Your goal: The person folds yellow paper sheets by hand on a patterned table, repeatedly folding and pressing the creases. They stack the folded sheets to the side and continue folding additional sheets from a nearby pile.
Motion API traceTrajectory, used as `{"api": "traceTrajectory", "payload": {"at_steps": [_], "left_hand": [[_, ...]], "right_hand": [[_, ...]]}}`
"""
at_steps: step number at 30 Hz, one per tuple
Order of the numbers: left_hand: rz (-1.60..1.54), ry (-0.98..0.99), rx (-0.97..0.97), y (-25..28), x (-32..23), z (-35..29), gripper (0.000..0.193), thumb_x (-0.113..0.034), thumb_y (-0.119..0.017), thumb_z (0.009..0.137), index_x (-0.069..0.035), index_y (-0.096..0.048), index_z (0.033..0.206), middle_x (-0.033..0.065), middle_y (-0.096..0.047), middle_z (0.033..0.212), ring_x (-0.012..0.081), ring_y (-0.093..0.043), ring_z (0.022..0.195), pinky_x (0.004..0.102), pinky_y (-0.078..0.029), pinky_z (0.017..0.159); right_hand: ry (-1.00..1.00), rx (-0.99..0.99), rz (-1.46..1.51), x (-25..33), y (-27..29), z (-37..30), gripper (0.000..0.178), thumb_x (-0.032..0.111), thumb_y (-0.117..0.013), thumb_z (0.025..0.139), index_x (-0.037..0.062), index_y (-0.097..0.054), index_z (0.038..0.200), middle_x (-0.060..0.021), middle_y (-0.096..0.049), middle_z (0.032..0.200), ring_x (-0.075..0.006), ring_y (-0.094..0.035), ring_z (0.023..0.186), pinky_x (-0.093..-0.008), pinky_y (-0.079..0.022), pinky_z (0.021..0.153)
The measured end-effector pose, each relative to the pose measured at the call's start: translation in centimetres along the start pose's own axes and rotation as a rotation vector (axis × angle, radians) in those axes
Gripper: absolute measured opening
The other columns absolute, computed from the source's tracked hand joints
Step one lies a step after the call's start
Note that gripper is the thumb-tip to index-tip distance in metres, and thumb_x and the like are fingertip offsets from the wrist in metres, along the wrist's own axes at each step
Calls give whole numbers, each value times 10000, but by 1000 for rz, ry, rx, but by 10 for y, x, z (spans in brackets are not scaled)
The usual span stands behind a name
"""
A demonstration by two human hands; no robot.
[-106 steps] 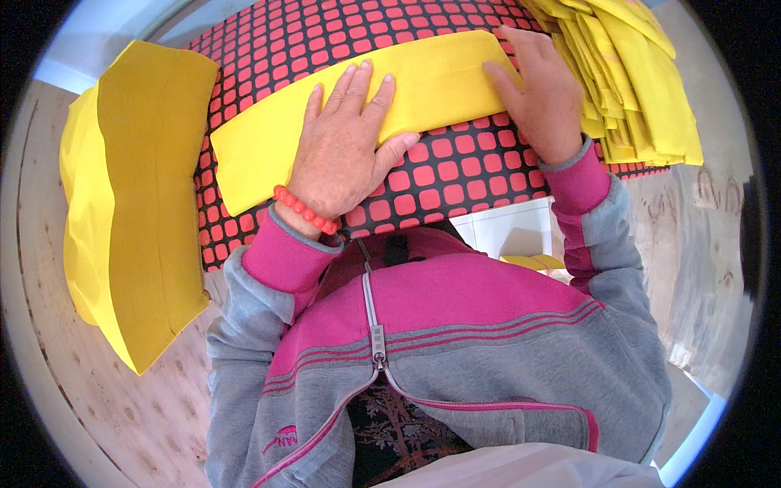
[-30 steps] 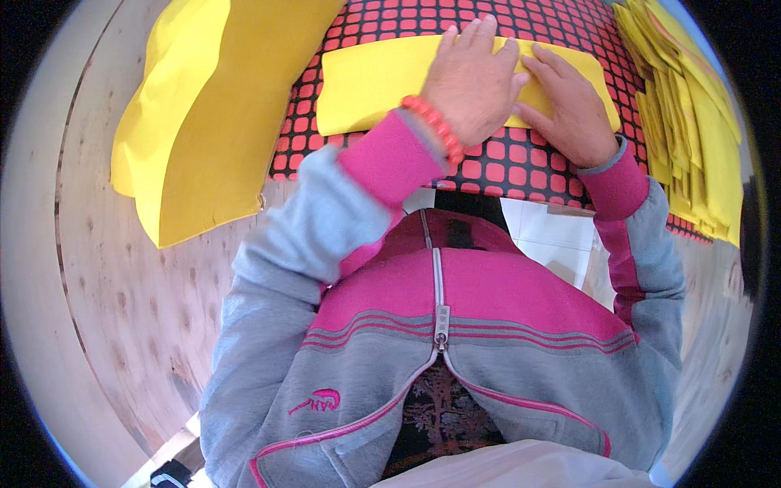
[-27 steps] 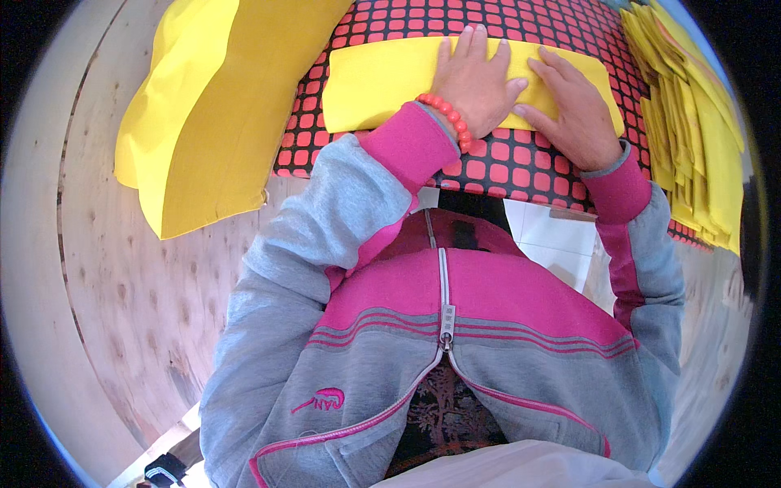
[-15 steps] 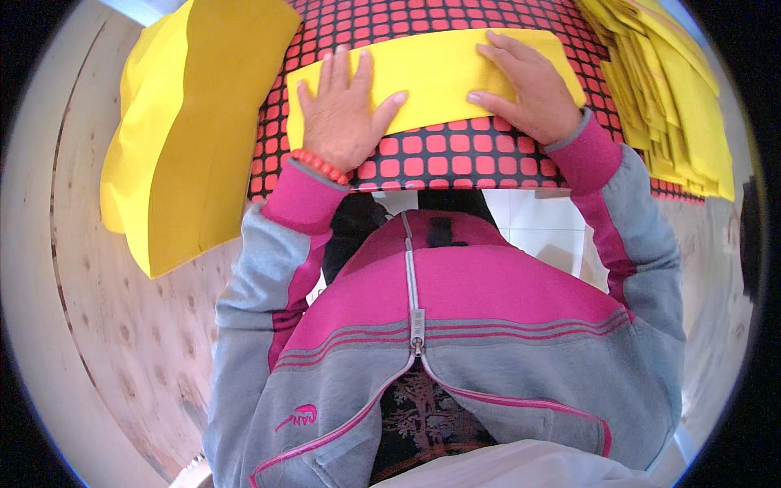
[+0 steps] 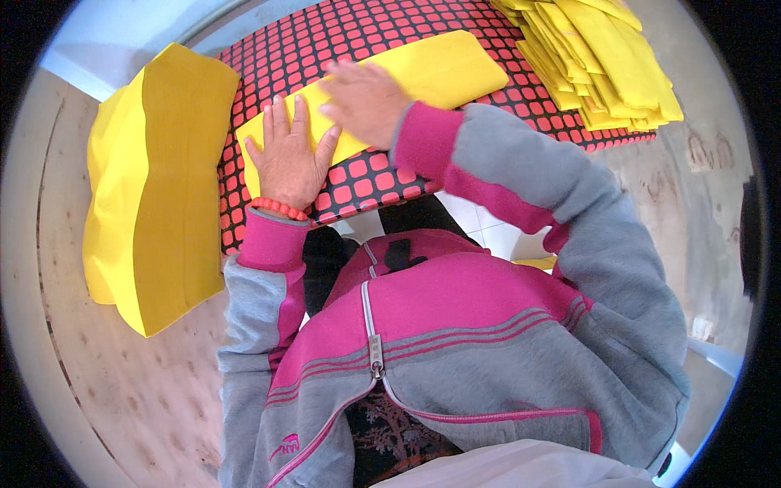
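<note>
A long yellow folded cloth (image 5: 443, 69) lies slantwise on a padded surface (image 5: 366, 180) patterned in red squares on black. My left hand (image 5: 289, 163), a red bead bracelet at its wrist, presses flat with fingers spread on the cloth's left end. Close beside it, over the cloth's middle, is my right hand (image 5: 373, 106), slightly blurred, its fingers stretched out. Neither hand grasps anything. Whether the right palm touches the cloth I cannot tell.
On the left a tall heap of yellow cloth (image 5: 181, 195) stands against the padded surface. Several folded yellow cloths (image 5: 602, 69) are piled at the far right. Pale wooden boards (image 5: 122, 366) extend under the left heap.
My right hand has swept left from the cloth's right end to beside my left hand. The left hand stays on the left end. The whole view has turned and shifted.
</note>
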State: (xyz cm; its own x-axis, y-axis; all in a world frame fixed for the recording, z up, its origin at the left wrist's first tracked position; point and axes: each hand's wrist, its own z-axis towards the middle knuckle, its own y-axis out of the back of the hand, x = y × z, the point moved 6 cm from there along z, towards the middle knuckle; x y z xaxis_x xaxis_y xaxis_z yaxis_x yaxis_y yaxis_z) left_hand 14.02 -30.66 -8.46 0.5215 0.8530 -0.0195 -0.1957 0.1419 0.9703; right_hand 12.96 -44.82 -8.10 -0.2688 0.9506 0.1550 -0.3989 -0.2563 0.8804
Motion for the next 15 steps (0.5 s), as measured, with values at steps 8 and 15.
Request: {"api": "traceTrajectory", "payload": {"at_steps": [8, 15], "left_hand": [[4, 53, 26, 2, 35, -5, 804, -638, -464, 965, -91, -356, 1544, 202, -250, 1632, 349, -214, 1523, 704, -200, 1135], [96, 107, 44, 9, 49, -4, 745, -589, -493, 968, -75, -410, 1501, 217, -314, 1591, 354, -287, 1487, 686, -233, 1129]], "right_hand": [[-128, 110, -444, -130, 47, -62, 503, 366, -422, 1047, 78, -494, 1453, -188, -457, 1519, -339, -403, 1424, -491, -341, 1143], [-312, 2, -375, -154, 60, -66, 461, 351, -455, 1025, 104, -526, 1408, -147, -496, 1482, -304, -433, 1403, -503, -355, 1128]]}}
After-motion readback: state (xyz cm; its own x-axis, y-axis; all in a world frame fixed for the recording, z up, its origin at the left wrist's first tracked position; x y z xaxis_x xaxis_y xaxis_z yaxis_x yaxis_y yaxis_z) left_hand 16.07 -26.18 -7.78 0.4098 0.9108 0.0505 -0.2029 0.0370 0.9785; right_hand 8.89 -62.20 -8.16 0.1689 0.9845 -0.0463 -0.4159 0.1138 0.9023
